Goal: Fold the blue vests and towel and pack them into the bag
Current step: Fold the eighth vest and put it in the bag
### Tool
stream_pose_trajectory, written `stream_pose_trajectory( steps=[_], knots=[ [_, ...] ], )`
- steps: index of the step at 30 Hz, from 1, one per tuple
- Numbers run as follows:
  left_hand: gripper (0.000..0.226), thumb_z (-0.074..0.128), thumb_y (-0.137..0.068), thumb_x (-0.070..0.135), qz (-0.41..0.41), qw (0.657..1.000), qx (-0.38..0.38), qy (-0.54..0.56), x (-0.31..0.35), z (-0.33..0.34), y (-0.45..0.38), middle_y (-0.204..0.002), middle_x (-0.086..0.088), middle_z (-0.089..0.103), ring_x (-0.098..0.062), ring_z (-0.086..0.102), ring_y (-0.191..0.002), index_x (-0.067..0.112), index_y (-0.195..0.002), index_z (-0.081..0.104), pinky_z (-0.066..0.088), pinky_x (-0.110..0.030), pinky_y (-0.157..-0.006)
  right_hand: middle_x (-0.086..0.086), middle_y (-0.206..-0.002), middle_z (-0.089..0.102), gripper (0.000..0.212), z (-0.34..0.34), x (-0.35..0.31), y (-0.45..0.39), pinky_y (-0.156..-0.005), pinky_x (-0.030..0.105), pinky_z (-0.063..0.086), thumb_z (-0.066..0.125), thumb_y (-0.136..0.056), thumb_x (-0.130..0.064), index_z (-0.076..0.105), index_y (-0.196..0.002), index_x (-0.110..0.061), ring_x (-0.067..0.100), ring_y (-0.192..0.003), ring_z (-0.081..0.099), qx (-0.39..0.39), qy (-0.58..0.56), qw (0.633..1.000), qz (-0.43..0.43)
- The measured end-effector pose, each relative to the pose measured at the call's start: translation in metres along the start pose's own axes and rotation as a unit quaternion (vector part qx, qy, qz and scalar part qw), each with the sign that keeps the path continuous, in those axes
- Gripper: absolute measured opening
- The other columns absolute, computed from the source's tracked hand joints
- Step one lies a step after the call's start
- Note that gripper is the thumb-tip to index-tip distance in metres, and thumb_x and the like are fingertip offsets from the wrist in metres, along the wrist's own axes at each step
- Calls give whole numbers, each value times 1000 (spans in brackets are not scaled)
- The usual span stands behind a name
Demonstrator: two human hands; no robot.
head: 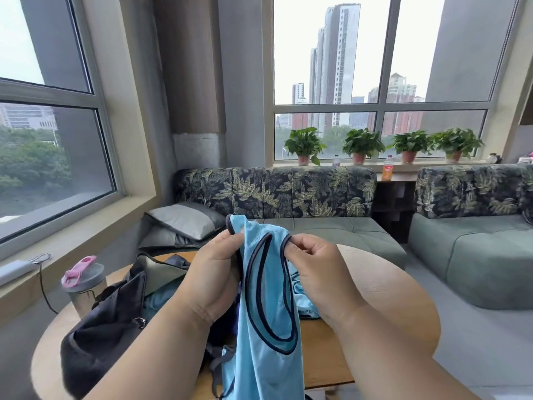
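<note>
Round wooden table [389,298], lower frame: dark bag [109,313] and lidded tumbler [83,287] at left. Your left hand [213,272] and right hand [314,269] each pinched the blue vest [268,327] straps, centre, hiding more blue fabric [305,301].

Lt blue vest [268,298] w/ navy trim, black bag [106,321], leaf-print sofa [277,192].
</note>
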State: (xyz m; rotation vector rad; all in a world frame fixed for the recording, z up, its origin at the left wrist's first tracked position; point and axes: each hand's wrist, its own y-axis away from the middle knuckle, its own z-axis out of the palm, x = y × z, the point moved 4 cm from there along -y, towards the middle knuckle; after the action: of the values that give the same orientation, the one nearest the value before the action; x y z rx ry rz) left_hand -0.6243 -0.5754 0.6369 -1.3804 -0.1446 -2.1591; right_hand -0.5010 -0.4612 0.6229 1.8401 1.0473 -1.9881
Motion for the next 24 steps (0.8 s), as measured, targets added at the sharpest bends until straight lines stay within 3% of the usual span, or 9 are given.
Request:
stream_pose_trajectory(
  steps=[2, 6, 9, 13, 15, 18, 24],
  knots=[
    [45, 66, -93, 18, -4, 1000, 6, -5, -2, -1, 1, -106, -24, 70, -29, 71, -90, -15, -123, 61, 62, -37, -77, -12, -110, 76, 16, 5, 5, 3, -97, 33, 57, 72, -97, -39, 82, -105, -30, 3, -103, 71, -7, 0, 1000, 12],
    [44, 62, -100, 17, -8, 1000, 9, 1, -7, 0, 5, -108, -25, 70, -30, 72, -89, -17, -128, 57, 61, -37, -75, -16, -128, 67, 29, 8, 7, 9, -109, 40, 51, 66, -91, -37, 76, -119, -34, 3, -121, 63, -51, -22, 998, 9],
    [35, 56, -104, 14, -16, 1000, 5, -4, -11, 4, 9, -109, -28, 74, -33, 76, -91, -13, -126, 62, 62, -37, -74, -20, -130, 64, 36, 6, 9, 11, -108, 36, 50, 78, -87, -43, 73, -123, -37, -1, -121, 58, -40, 49, 997, -32],
    [34, 59, -105, 17, -20, 999, 2, -35, -20, 6, 9, -123, -33, 69, -38, 72, -104, -8, -128, 64, 60, -50, -95, -15, -117, 71, 26, 2, 7, 15, -95, 27, 55, 87, -83, -41, 79, -109, -39, 2, -111, 64, -5, 24, 998, -49],
    [32, 62, -103, 19, -24, 999, 9, -42, -24, 6, 9, -122, -30, 70, -37, 70, -104, -4, -125, 68, 53, -55, -103, -7, -111, 75, 25, 1, 9, 16, -94, 36, 60, 87, -84, -41, 80, -106, -35, 10, -107, 71, 9, -7, 999, -43],
    [32, 62, -103, 21, -24, 998, 15, -50, -26, 5, 9, -122, -30, 70, -38, 70, -105, -2, -124, 70, 54, -54, -104, 6, -103, 79, 28, 0, 12, 16, -92, 55, 61, 87, -83, -42, 81, -105, -26, 30, -100, 76, 16, -64, 998, -23],
    [25, 66, -101, 22, -26, 998, 19, -62, -32, 2, 12, -119, -29, 72, -38, 69, -103, 4, -115, 75, 49, -59, -106, 18, -99, 79, 14, 1, 14, 20, -95, 65, 56, 75, -96, -29, 80, -99, -15, 43, -101, 74, 29, -146, 988, 30]
  ],
)
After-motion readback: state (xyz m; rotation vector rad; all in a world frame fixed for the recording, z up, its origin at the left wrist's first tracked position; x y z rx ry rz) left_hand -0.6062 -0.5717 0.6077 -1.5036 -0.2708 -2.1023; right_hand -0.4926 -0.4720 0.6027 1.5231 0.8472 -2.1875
